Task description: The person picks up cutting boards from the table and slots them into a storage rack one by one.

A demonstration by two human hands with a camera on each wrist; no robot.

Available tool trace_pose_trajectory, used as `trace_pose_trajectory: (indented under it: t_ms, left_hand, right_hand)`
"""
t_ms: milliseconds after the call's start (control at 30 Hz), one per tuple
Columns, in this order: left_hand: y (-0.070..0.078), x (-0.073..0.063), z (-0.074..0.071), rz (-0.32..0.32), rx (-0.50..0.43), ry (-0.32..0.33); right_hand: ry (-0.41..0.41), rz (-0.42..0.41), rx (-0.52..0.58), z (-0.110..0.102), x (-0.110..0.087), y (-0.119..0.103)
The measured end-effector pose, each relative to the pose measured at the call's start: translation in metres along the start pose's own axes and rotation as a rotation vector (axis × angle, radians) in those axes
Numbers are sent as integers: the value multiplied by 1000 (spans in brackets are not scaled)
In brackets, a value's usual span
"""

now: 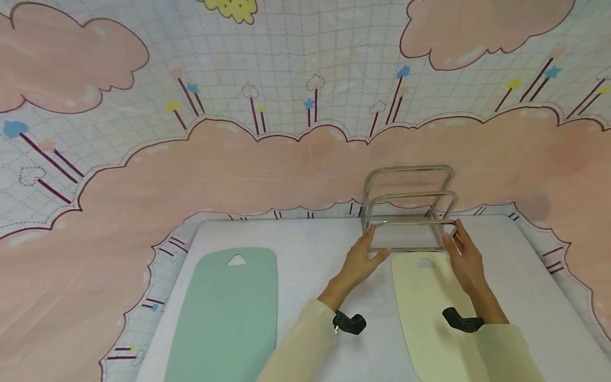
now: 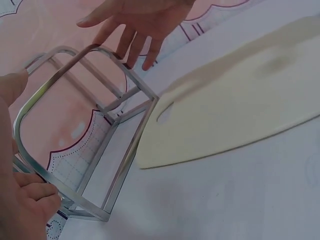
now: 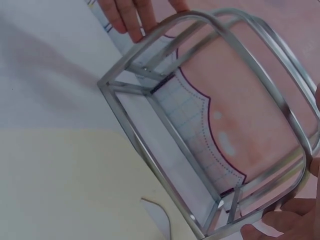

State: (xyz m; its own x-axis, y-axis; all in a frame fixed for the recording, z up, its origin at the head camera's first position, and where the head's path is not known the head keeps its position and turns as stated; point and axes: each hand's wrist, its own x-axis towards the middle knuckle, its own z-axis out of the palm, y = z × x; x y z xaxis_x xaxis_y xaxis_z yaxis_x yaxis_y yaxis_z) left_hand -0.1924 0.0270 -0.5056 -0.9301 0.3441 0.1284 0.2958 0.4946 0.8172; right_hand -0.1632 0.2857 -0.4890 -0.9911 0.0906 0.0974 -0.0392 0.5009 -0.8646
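A silver metal wire rack with several upright loops stands at the table's back edge. In the head view, my left hand touches its left side, thumb extended toward the front. My right hand touches the rack's right side, fingers extended. The left wrist view shows the right hand with spread fingers against the frame, and the left hand partly cut off. In the right wrist view, the left hand's fingers lie against the far side; the right hand is cropped.
A pale yellow cutting board lies just in front of the rack, partly under the right forearm. To the left lies a mint green cutting board. Behind the white table hangs a cloud-patterned cloth.
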Motion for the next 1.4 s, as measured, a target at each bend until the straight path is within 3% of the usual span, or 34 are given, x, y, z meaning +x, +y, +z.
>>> trace_pose_trajectory:
  t_ms: [367, 767, 1400]
  left_hand:
    - [-10, -10, -8, -15, -7, 8]
    - [-20, -20, -17, 36, 4, 34]
    - [-22, -34, -28, 60, 2, 49]
  right_hand:
    - [-12, 16, 2, 8, -1, -1]
    - [-19, -8, 22, 21, 1, -4]
    - [-23, -18, 26, 28, 1, -9]
